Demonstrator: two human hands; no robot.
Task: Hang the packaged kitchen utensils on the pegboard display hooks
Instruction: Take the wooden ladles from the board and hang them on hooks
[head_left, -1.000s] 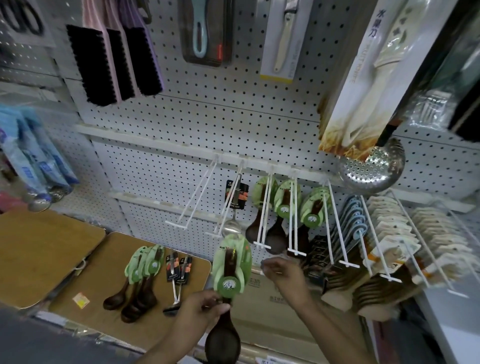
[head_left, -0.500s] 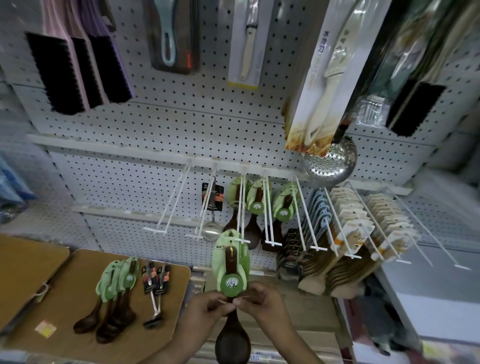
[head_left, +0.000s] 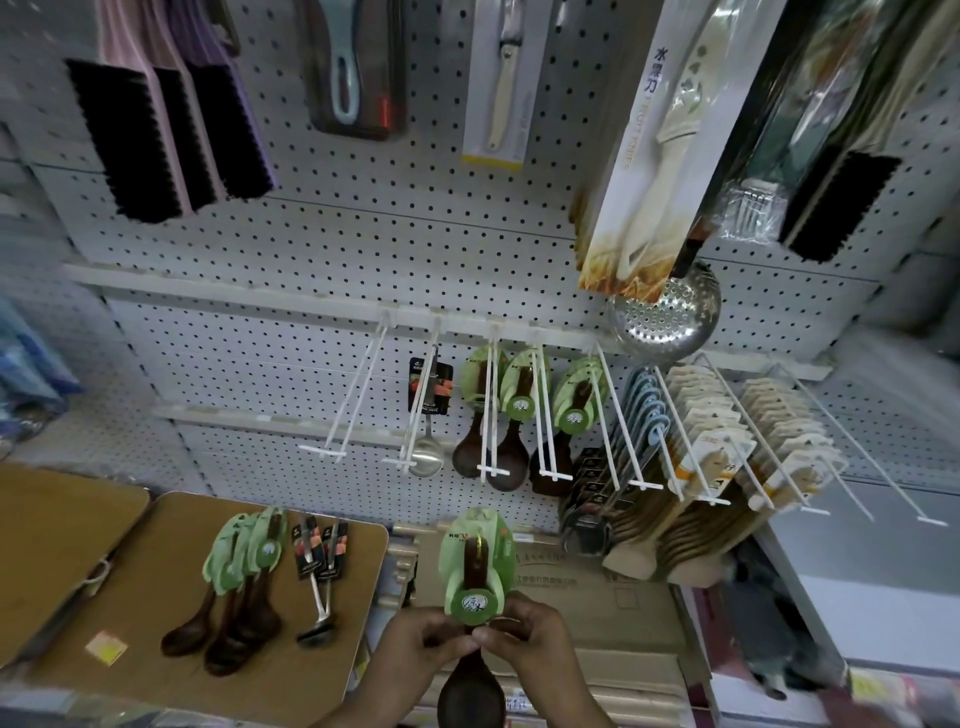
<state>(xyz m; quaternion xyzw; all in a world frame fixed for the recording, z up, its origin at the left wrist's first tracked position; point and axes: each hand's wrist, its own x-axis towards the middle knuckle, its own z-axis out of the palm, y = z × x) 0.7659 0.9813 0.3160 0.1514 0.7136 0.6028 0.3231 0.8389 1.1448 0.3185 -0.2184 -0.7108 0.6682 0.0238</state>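
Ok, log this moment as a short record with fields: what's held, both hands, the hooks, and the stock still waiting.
held item: dark wooden spoon in green card, upright, below the hooks
left hand: grips the spoon under the card
right hand: pinches the card's lower edge
hooks with same spoons: three in a row, each loaded
empty hook: leftmost of that row
waiting stock: green-carded spoons and small ladles on the brown table

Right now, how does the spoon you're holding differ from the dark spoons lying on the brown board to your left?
The held spoon stands upright, gripped by both the left hand and right hand; the board spoons lie flat, untouched. The held spoon is a single pack; the board spoons overlap in a small bunch. Both have dark brown bowls and green card packaging.
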